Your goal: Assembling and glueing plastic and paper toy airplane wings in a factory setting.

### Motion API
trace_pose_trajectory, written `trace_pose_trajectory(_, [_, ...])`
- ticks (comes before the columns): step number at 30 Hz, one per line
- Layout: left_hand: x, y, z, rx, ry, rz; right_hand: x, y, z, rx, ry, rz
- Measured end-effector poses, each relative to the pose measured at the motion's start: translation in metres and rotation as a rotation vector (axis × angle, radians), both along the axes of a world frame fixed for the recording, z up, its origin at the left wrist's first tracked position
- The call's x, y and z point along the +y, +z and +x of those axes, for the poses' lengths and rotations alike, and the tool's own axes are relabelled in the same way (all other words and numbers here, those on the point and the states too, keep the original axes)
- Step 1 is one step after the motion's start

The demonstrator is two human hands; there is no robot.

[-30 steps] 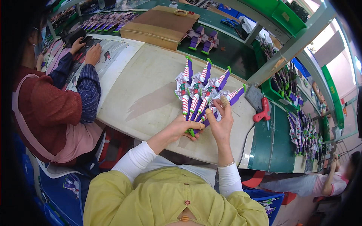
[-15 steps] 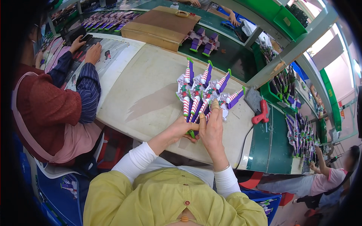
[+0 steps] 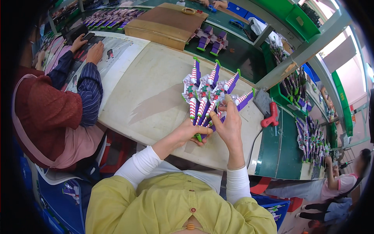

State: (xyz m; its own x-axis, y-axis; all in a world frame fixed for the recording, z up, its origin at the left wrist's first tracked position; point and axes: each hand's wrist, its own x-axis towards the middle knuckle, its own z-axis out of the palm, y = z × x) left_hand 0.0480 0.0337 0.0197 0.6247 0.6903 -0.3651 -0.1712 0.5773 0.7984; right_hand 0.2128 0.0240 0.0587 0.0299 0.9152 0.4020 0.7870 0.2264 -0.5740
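Both hands together: left hand (image 3: 191, 133) clamped on toy bundle (image 3: 208, 95) fanned above; right hand (image 3: 230, 125) pinching, probably, one stem. Risk: loosened base grip, fan spilling onto table (image 3: 152, 101).

Left hand (image 3: 191, 134) closed in a grip, right hand (image 3: 228, 125) raised, fingers upright

Yellow-green buttoned top over white long sleeves, both hands bare.

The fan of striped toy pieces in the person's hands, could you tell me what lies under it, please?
Under the fan of striped toy pieces lies the pale worktable. Both the left hand and right hand hide its lower ends.
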Motion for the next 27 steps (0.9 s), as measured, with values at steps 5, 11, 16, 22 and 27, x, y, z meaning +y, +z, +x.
trace_pose_trajectory(5, [-0.001, -0.003, 0.001, -0.014, -0.002, 0.018, 0.005, 0.0, 0.004, 0.164, -0.007, -0.075])
trace_pose_trajectory(11, [-0.001, 0.003, -0.001, -0.006, -0.003, 0.022, -0.001, -0.011, 0.002, 0.199, -0.079, 0.005])
trace_pose_trajectory(16, [0.0, -0.001, 0.0, -0.009, -0.01, 0.016, 0.001, -0.008, -0.007, 0.248, -0.178, -0.068])
trace_pose_trajectory(22, [-0.001, 0.0, 0.001, -0.008, -0.004, 0.009, 0.009, 0.004, -0.005, 0.207, -0.25, -0.186])
trace_pose_trajectory(27, [0.001, 0.002, 0.0, -0.006, -0.027, 0.003, 0.013, -0.003, 0.004, 0.209, -0.278, -0.194])
